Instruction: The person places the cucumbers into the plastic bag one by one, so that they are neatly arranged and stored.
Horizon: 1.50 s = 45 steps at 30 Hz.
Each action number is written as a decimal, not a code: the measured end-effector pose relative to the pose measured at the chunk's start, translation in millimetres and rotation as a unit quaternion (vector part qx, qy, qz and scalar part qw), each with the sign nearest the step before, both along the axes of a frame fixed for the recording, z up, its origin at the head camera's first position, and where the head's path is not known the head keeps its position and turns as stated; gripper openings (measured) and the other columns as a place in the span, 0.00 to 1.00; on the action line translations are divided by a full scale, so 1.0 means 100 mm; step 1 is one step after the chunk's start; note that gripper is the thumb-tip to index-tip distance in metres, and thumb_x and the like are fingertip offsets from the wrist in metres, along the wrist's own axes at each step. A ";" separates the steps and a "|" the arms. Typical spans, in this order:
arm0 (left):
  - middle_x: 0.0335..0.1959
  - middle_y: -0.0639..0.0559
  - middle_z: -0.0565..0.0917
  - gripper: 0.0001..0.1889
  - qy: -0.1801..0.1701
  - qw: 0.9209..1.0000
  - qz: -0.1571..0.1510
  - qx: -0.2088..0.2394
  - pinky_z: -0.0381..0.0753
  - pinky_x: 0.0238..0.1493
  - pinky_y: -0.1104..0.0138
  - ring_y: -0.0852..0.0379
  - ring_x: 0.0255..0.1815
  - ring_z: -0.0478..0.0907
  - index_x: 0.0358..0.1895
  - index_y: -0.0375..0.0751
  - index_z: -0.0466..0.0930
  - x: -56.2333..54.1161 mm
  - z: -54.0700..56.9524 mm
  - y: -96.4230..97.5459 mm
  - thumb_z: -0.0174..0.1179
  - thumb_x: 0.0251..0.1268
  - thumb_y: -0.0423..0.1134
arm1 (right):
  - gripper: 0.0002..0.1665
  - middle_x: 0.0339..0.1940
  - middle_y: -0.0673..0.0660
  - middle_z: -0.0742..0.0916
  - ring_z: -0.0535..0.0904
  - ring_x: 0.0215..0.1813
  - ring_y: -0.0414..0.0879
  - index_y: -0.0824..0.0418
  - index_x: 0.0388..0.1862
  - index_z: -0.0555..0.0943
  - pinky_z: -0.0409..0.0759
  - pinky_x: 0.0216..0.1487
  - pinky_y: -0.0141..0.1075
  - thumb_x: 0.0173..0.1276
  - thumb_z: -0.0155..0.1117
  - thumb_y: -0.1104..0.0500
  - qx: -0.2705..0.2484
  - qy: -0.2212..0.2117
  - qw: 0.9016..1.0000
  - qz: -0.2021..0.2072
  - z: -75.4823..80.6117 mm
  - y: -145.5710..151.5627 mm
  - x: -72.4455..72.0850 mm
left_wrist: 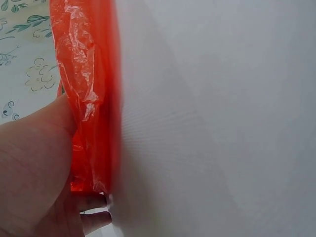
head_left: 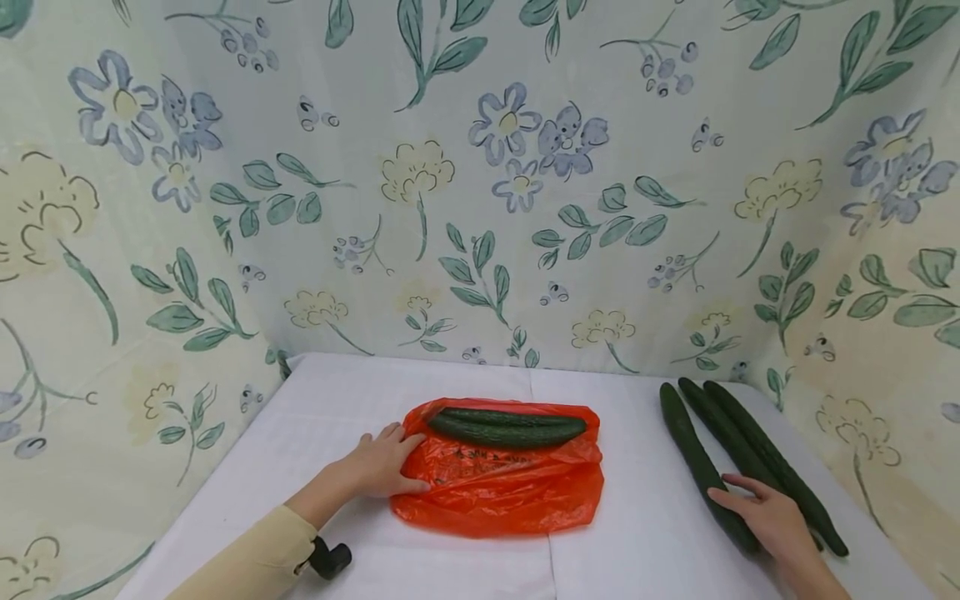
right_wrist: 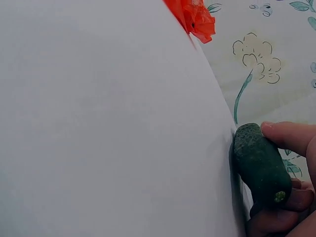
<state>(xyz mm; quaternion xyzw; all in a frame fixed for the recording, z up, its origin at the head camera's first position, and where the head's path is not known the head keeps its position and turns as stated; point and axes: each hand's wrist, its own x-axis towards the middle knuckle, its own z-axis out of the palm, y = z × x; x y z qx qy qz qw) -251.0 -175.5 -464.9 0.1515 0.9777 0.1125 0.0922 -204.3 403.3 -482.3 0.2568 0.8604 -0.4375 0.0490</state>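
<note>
A red plastic bag [head_left: 502, 500] lies on the white-covered table, with two dark green cucumbers [head_left: 510, 432] side by side on its upper part. At the bag's left edge, my left hand [head_left: 382, 465] holds the plastic between thumb and fingers. In the left wrist view the thumb's tip is hidden behind the crinkled red plastic [left_wrist: 84, 98]. Over on the right, my right hand [head_left: 772, 517] grips the near part of a long cucumber [head_left: 697, 454], thumb on one side and fingers on the other. The right wrist view shows this cucumber's blunt end [right_wrist: 261, 168] between the fingers.
Two more long cucumbers [head_left: 780, 458] lie close together just right of the gripped one. The white tabletop [head_left: 630, 500] spans between the bag and the cucumbers. Flower-patterned cloth [head_left: 450, 208] rises behind the table and along both sides.
</note>
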 end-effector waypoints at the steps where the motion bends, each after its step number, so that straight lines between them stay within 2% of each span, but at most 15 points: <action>1: 0.75 0.40 0.67 0.48 0.000 1.000 0.000 -0.002 0.58 0.70 0.30 0.37 0.78 0.57 0.74 0.48 0.68 0.00 0.00 0.00 0.70 0.50 0.67 | 0.66 0.74 0.79 0.62 0.61 0.69 0.75 0.66 0.76 0.63 0.70 0.61 0.67 0.51 0.71 0.24 0.002 -0.002 1.000 -0.001 0.00 -0.01 0.00; 9: 0.74 0.40 0.67 0.48 0.002 1.000 -0.009 0.001 0.58 0.69 0.30 0.37 0.78 0.57 0.73 0.48 0.68 0.02 0.02 0.00 0.69 0.51 0.68 | 0.70 0.75 0.80 0.60 0.55 0.72 0.78 0.69 0.75 0.64 0.65 0.66 0.69 0.46 0.74 0.23 0.000 -0.032 0.999 -0.012 -0.01 -0.01 -0.01; 15: 0.74 0.40 0.67 0.48 -0.004 1.000 -0.005 -0.003 0.58 0.69 0.30 0.37 0.78 0.57 0.73 0.48 0.68 0.04 0.01 0.00 0.69 0.51 0.68 | 0.73 0.73 0.81 0.61 0.58 0.71 0.78 0.71 0.73 0.64 0.70 0.60 0.69 0.42 0.77 0.24 -0.022 -0.052 0.998 -0.023 -0.05 -0.02 -0.03; 21: 0.75 0.39 0.66 0.48 -0.005 1.000 -0.002 -0.004 0.58 0.70 0.30 0.37 0.78 0.57 0.74 0.48 0.68 0.03 0.01 -0.01 0.69 0.51 0.68 | 0.73 0.72 0.80 0.63 0.60 0.69 0.77 0.71 0.72 0.65 0.72 0.58 0.68 0.41 0.77 0.24 -0.013 -0.045 0.999 -0.028 -0.07 -0.04 -0.04; 28: 0.74 0.39 0.66 0.48 -0.006 1.000 -0.002 0.000 0.59 0.69 0.30 0.37 0.77 0.57 0.73 0.48 0.68 0.04 0.00 -0.02 0.70 0.50 0.68 | 0.71 0.71 0.80 0.64 0.63 0.68 0.77 0.72 0.71 0.66 0.78 0.50 0.63 0.42 0.77 0.24 -0.006 -0.041 0.999 -0.019 -0.06 -0.03 -0.04; 37: 0.75 0.38 0.66 0.48 0.000 1.000 -0.007 -0.001 0.57 0.70 0.30 0.37 0.78 0.57 0.74 0.48 0.67 0.02 0.00 -0.04 0.69 0.51 0.68 | 0.67 0.72 0.81 0.64 0.61 0.69 0.76 0.74 0.70 0.68 0.69 0.62 0.68 0.47 0.77 0.27 0.008 -0.022 0.999 -0.027 -0.06 -0.03 -0.01; 45: 0.75 0.39 0.65 0.49 -0.003 1.000 -0.008 -0.004 0.56 0.70 0.30 0.37 0.79 0.56 0.74 0.49 0.67 0.02 0.00 -0.03 0.68 0.51 0.69 | 0.67 0.74 0.79 0.62 0.56 0.72 0.75 0.74 0.71 0.67 0.61 0.68 0.68 0.47 0.77 0.28 -0.011 -0.021 0.999 -0.041 -0.04 0.00 -0.02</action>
